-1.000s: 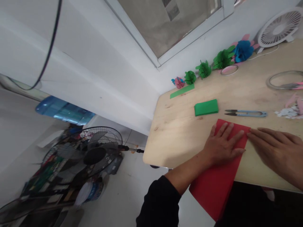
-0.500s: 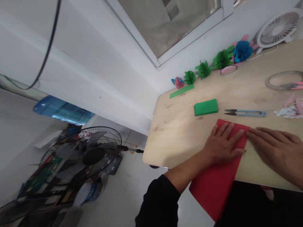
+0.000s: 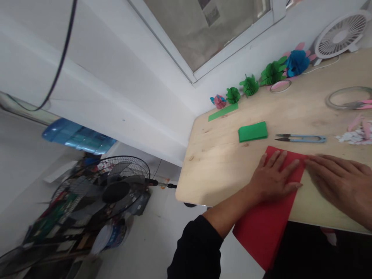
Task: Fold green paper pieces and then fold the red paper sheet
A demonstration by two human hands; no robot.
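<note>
A folded sheet of red paper (image 3: 263, 228) lies slantwise over the table's front edge, its lower end sticking out past the table. My left hand (image 3: 273, 176) rests flat on its upper part, fingers spread, pressing it to the wood. At the paper's top right corner are the fingertips of my right hand (image 3: 343, 182), stretched out and slightly blurred along the folded edge. Just beyond the paper sit a folded green paper stack (image 3: 252, 131) and a pair of blue-handled thread snips (image 3: 302, 138). Neither hand touches them.
Along the wall stand green paper pompoms (image 3: 249, 85), a blue paper flower (image 3: 298, 62) and a small white fan (image 3: 340, 37). A green strip (image 3: 223, 112), a wire coil (image 3: 348, 97) and paper scraps (image 3: 356, 133) lie on the table (image 3: 209, 166). A floor fan (image 3: 116, 192) stands left.
My right hand has shifted very slightly at the red paper's top right edge. My left hand and the paper stay in place.
</note>
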